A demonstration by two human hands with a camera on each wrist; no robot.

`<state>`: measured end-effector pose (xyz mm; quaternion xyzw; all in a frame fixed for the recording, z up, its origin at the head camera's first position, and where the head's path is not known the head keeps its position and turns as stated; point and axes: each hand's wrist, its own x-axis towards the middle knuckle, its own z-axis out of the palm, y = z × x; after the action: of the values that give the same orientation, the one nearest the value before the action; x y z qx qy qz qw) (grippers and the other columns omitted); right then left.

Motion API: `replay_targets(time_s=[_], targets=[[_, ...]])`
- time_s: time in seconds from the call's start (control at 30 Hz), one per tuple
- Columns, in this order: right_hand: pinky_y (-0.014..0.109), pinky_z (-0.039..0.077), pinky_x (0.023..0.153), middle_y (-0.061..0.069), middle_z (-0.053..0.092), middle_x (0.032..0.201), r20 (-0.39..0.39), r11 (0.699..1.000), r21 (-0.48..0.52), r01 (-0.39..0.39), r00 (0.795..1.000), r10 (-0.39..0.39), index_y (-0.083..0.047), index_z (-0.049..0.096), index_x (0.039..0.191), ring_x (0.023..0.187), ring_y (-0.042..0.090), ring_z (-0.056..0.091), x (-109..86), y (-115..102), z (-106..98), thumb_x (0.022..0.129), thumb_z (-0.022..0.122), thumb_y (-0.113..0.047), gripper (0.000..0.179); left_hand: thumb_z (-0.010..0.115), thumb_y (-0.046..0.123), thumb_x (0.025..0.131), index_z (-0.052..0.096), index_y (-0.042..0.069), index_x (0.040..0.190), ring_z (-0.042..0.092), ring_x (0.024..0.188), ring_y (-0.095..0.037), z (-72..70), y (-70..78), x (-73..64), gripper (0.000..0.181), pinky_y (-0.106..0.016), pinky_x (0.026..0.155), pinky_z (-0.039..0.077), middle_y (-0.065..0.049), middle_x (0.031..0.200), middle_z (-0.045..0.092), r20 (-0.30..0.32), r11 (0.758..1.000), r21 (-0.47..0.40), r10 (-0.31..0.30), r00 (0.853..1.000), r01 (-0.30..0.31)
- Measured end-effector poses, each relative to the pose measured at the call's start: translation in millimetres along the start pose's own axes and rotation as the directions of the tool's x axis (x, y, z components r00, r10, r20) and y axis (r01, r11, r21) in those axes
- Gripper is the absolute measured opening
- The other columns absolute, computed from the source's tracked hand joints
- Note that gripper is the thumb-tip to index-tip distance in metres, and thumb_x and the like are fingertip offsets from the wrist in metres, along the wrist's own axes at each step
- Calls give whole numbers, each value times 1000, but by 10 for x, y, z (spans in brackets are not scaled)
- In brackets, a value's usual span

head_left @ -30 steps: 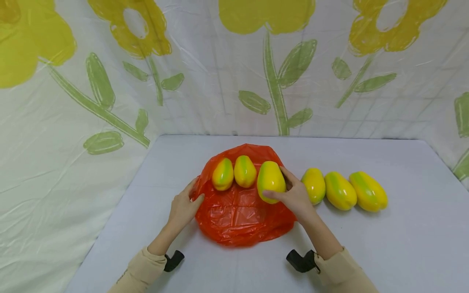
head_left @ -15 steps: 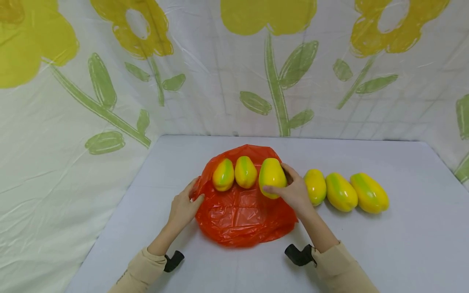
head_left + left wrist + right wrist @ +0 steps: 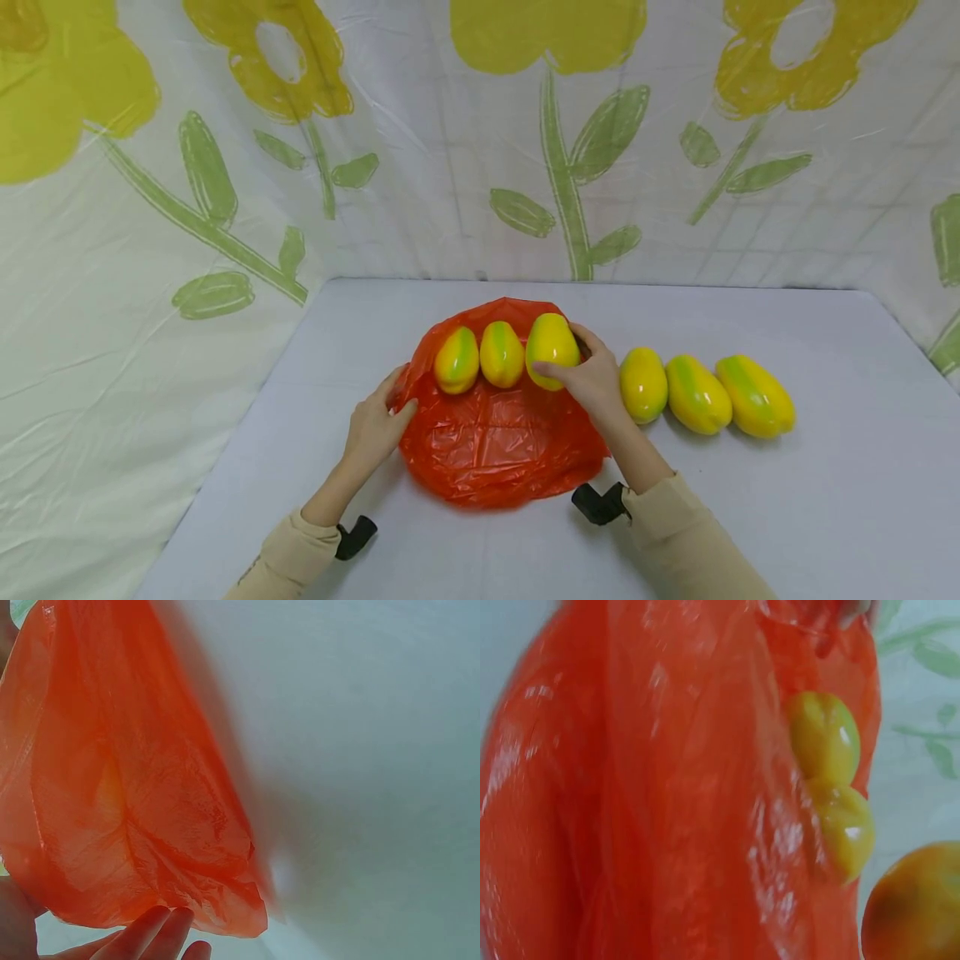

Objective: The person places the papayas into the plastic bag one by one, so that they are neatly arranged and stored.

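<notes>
A red plastic bag (image 3: 487,450) lies spread open on the white table, with two yellow-green papayas (image 3: 456,361) side by side inside it. My left hand (image 3: 377,429) holds the bag's left rim, its thumb on the inner side and its fingers (image 3: 154,934) along the outside. Over the right part of the bag, my right hand (image 3: 596,383) grips a third papaya (image 3: 553,337), thumb across its front. In the right wrist view this papaya (image 3: 919,907) appears at the lower right corner, beside the bag's red wall (image 3: 667,787).
Three more papayas (image 3: 697,394) stand in a row on the table (image 3: 840,483), right of the bag. A white cloth (image 3: 420,167) printed with yellow flowers hangs behind the table and along its left side. Black wrist mounts (image 3: 356,537) stick out at both sleeves.
My right hand has carried its papaya away from me, toward the far side of the bag and closer to the two inside. My left hand stays at the bag's rim.
</notes>
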<state>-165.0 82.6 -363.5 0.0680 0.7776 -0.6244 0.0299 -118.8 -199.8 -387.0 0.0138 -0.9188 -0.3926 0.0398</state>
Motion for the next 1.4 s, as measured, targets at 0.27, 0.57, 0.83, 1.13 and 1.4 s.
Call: replay_targets(time_s=[0.27, 0.57, 0.83, 1.13, 1.4], targets=[[50, 36, 106, 19, 41, 146, 1, 993, -118, 22, 1000, -22, -1, 35, 147, 126, 35, 42, 111, 44, 0, 77, 80, -18, 85, 58, 11, 92, 45, 1, 144, 60, 90, -33, -7, 7, 7, 54, -37, 70, 55, -27, 126, 59, -5, 1000, 7, 6, 1000, -6], [53, 39, 102, 24, 39, 142, 11, 967, -256, 8, 1000, -5, 4, 36, 144, 121, 39, 43, 249, 62, 60, 76, 79, -18, 84, 58, 11, 93, 44, 1, 144, 61, 105, -40, -9, 15, 9, 54, -48, 83, 54, -27, 126, 59, -5, 1000, -3, 9, 1000, -9], [54, 41, 99, 26, 39, 137, 4, 951, -308, 6, 1000, -5, 6, 37, 142, 117, 40, 43, 309, 77, 136, 78, 76, -18, 79, 58, 10, 92, 44, -1, 143, 61, 104, -39, -10, 14, 9, 54, -49, 84, 54, -27, 126, 59, -6, 1000, -5, 15, 1000, -15], [53, 40, 100, 27, 36, 138, -4, 947, -321, -20, 1000, 20, 6, 35, 143, 117, 41, 41, 360, 103, 186, 79, 76, -17, 79, 58, 11, 92, 43, 0, 144, 62, 91, -34, -4, -9, 10, 55, -41, 72, 56, -27, 128, 58, 0, 1000, -6, 7, 1000, -7], [53, 39, 102, 27, 37, 139, 5, 948, -319, -4, 1000, 6, 7, 36, 142, 118, 40, 41, 363, 125, 235, 79, 76, -18, 78, 58, 11, 93, 43, 0, 144, 63, 84, -30, 1, -18, 2, 55, -37, 70, 57, -27, 128, 57, 4, 1000, -11, 3, 1000, -3]])
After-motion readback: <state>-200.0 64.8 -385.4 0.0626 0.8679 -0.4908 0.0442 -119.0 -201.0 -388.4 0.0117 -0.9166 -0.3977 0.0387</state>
